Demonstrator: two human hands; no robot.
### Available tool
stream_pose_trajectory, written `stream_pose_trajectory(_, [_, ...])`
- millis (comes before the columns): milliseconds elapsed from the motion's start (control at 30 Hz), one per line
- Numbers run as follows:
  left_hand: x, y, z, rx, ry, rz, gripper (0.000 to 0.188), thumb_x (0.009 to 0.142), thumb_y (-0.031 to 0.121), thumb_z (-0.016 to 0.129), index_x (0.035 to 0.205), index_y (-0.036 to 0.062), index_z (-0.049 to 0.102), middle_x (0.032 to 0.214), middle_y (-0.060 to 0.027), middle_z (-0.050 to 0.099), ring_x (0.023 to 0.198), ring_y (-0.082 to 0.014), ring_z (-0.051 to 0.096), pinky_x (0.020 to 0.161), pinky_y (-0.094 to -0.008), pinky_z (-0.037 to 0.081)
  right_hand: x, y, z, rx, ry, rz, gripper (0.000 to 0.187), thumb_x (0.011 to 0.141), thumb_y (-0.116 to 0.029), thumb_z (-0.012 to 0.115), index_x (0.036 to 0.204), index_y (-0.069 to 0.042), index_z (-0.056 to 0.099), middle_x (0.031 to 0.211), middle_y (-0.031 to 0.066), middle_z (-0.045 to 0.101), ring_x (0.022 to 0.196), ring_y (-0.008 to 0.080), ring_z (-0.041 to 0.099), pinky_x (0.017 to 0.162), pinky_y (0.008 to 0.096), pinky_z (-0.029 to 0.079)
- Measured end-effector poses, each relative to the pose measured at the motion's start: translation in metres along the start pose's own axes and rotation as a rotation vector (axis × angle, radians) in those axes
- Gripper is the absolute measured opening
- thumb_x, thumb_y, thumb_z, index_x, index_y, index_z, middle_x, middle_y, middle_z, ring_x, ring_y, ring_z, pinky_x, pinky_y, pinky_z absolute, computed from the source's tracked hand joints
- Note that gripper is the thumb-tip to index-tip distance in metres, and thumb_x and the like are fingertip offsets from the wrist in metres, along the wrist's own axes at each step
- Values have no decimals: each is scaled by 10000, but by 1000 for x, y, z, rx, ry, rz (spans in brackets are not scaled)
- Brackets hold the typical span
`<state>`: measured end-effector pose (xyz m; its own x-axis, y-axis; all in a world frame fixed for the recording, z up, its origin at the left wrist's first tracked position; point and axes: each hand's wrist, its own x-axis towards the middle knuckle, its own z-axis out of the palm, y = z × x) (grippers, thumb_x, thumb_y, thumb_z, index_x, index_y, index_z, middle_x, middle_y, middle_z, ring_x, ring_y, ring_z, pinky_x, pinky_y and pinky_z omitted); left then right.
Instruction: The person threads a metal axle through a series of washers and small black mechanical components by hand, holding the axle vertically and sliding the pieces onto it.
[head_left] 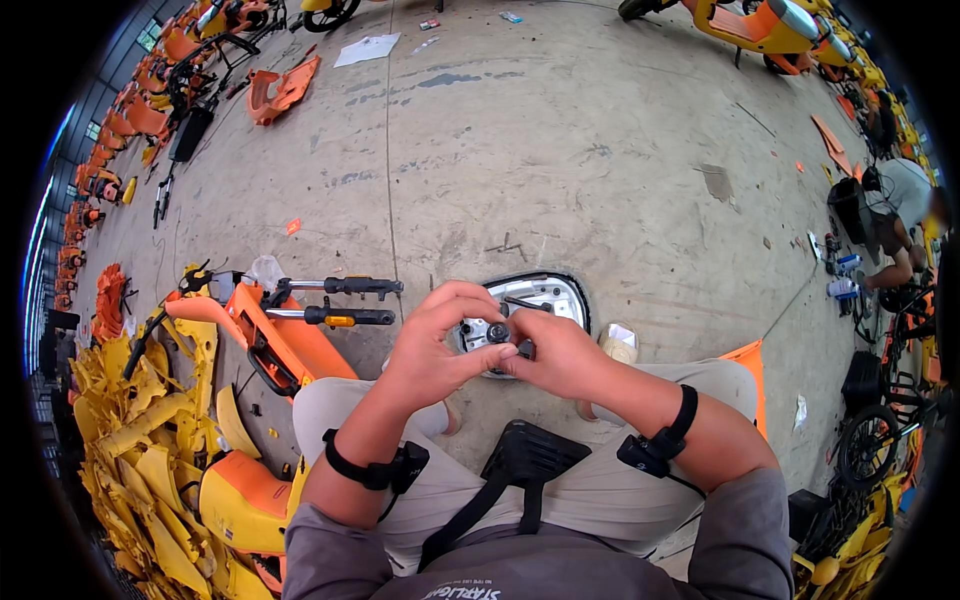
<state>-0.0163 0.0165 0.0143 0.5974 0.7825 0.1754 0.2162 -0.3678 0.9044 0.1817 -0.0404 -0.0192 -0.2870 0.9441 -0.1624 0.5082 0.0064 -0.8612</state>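
"In front of the person's seat, between the spread knees, how do the hands stand?"

"The left hand (432, 342) curls its thumb and fingers round a small dark round part (498, 332), holding it from the side. The right hand (562, 352) is drawn in narrow against the same spot — how firmly it grips, I cannot tell."

"And beneath them?"

"A rounded panel (570, 302) with a black rim and a pale, metallic-looking inside lies on the concrete floor (600, 200), partly covered by both hands. A dark rod (521, 303) shows just above the right fingertips; where it ends is hidden."

"Any writing to read?"

"Pale lettering on the dark grey shirt (570, 565), at the lower edge: a small line over larger slanted capitals, partly cut off. Far ahead lie a red packet (430, 23) and a blue packet (510, 17), their print too small to make out."

"Containers, then?"

"Two blue-and-white cylinders (843, 288), can-like, near a co-worker (893, 215) at the right; their contents are out of sight. A clear plastic bag (265, 271) rests by the fork tubes (345, 317) on the left, and I cannot tell what it holds."

"What fills that left side?"

"A heap of yellow panels (150, 470) — with a large orange panel (300, 345) just beside it, under the fork tubes."
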Motion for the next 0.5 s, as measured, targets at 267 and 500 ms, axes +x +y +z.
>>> stream_pose_trajectory(267, [-1,-13,-2,-33,48,-38,312,747,116,849,992,35,674,1079,-71,632,1033,-194,608,916,-327,474,1,-3,0,130,-200,-37,381,947,-362,598,1081,-6,613,890,175,645,820,340,632,709,421,484])
stream_pose_trajectory(500, [-2,-18,-2,-236,54,-193,274,775,37,814,988,13,644,1082,-73,591,1030,-169,567,935,-333,441,3,3,0,43,-115,-26,339,938,-354,618,999,-21,599,860,152,634,817,337,623,695,423,473])
